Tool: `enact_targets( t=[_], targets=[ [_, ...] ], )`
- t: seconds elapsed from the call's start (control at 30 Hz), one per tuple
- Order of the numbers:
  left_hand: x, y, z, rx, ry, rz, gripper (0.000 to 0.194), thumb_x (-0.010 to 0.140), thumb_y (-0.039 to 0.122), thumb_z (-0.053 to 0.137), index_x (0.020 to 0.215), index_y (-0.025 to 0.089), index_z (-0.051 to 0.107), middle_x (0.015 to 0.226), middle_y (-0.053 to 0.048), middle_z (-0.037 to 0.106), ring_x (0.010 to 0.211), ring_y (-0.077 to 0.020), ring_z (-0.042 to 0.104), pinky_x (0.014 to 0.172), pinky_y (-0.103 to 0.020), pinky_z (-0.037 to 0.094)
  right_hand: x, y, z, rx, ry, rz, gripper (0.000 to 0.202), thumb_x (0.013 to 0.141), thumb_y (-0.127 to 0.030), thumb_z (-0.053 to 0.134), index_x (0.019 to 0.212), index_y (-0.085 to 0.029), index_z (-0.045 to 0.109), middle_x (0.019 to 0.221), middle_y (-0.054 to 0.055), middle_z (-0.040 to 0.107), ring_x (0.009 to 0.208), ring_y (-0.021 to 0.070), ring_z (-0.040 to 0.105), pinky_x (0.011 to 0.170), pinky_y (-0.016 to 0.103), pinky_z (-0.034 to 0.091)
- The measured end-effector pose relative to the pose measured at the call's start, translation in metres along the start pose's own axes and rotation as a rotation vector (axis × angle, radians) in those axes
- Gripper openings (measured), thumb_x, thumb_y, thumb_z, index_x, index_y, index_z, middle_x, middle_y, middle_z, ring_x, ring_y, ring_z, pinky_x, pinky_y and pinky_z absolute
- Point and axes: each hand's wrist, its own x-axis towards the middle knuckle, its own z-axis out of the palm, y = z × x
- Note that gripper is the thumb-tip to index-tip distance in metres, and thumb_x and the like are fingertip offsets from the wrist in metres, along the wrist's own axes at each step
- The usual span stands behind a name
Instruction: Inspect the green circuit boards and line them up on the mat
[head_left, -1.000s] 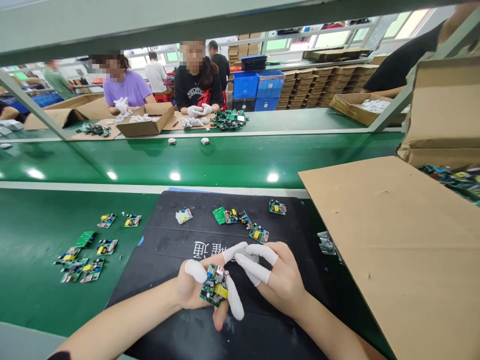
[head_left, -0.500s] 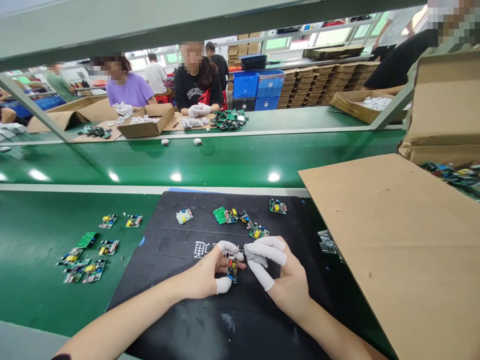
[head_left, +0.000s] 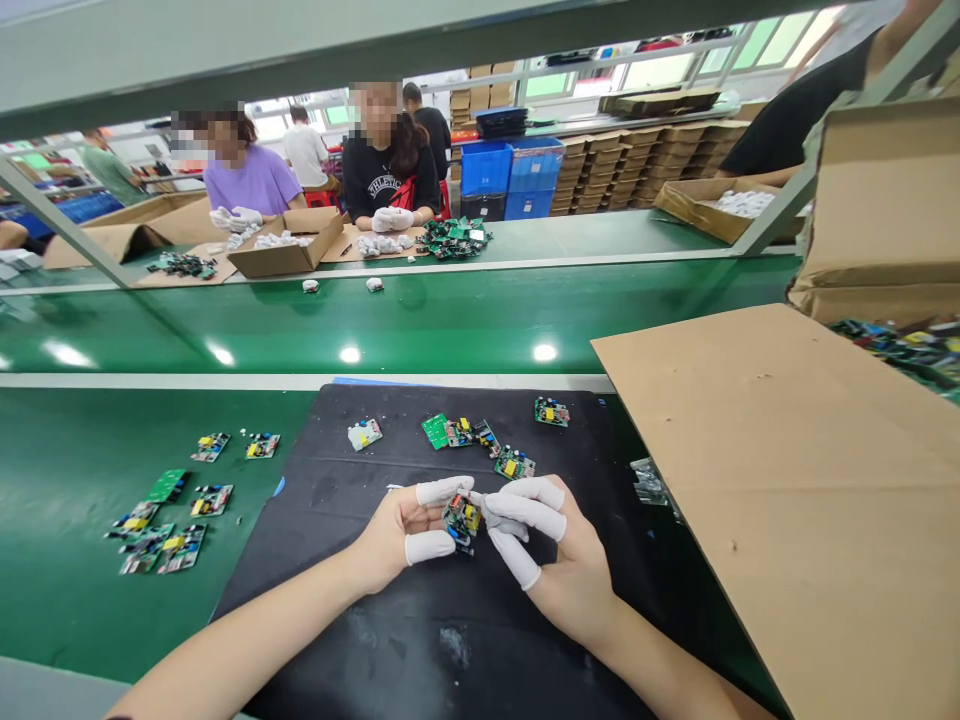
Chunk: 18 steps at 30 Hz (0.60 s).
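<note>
My left hand (head_left: 405, 530), white cots on its fingers and thumb, grips a small circuit board (head_left: 463, 516) with yellow, red and blue components facing up. In my right hand (head_left: 564, 556), also in white finger cots, a soft grey putty-like lump (head_left: 510, 528) is pinched between thumb and fingers. The lump is close to the board's right edge; whether they touch I cannot tell. Both hands are above a black mat (head_left: 360, 640). Just beyond them lie a populated board (head_left: 514, 463) and, to its left, a cluster of boards (head_left: 459, 432).
Several loose boards (head_left: 181, 548) lie on the green surface at the left. A large cardboard sheet (head_left: 795, 480) slopes along the right. Past the mat runs a green conveyor (head_left: 435, 330) carrying two small white pieces. Co-workers in white gloves sit across it beside a cardboard box (head_left: 289, 258).
My left hand has turned the circuit board so more of its component side faces up, and its thumb has moved up along the edge. My right hand still pinches the grey lump.
</note>
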Motion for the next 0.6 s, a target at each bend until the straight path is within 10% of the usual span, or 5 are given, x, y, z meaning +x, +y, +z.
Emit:
enact_targets(
  t=[0.37,0.6],
  targets=[
    [-0.0017,0.0012,0.0003,0.063,0.014,-0.025,0.050,0.065,0.030,0.082,0.110,0.018,0.067,0.104,-0.013,0.069,0.095,-0.0281,0.065,0.086,-0.038,0.051,-0.0042,-0.0011,0.0012,-0.162,-0.082,-0.159,0.039,0.077,-0.001,0.059,0.107,-0.024,0.059,0.085,0.005,0.061,0.077,0.0162,0.057,0.068,0.032,0.053],
    [0.0015,0.0042,-0.0014,-0.011,-0.034,-0.028,0.052,0.064,0.033,0.082,0.111,0.017,0.066,0.105,-0.013,0.068,0.099,-0.0309,0.063,0.089,-0.041,0.049,0.0014,0.0082,-0.0001,0.383,-0.103,0.326,0.008,0.082,-0.022,0.061,0.088,-0.021,0.065,0.077,0.003,0.063,0.067,0.0159,0.060,0.060,0.029,0.052]
  ],
)
